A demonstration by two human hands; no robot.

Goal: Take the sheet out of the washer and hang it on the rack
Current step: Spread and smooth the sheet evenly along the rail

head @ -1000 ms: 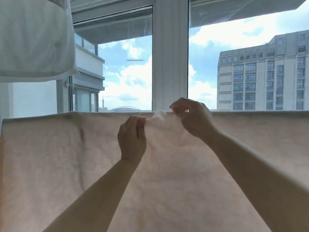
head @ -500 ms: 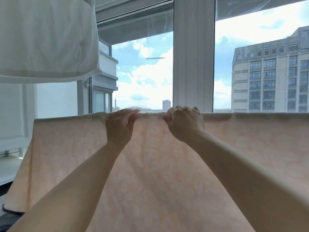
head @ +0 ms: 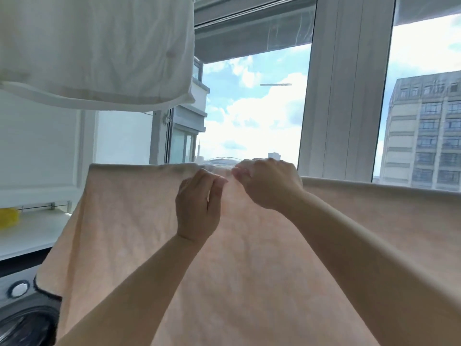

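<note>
A pale peach sheet [head: 129, 221] hangs spread out in front of me, its top edge draped along a line at about window-sill height; the rack bar under it is hidden. My left hand [head: 198, 206] is just below the top edge, fingers curled and pinching the fabric. Close beside it, my right hand [head: 268, 183] grips the top edge with curled fingers. The sheet's left end hangs down over the washer [head: 22, 315] at the lower left.
White laundry [head: 94, 51] hangs overhead at the upper left. A white counter [head: 30, 233] with a yellow object [head: 8, 217] sits above the washer. Large windows and a white frame post [head: 346, 96] stand right behind the sheet.
The view has swung left, bringing the sheet's left end, the counter and the washer into sight. My left hand dropped slightly from the top edge and both hands stayed close together at it.
</note>
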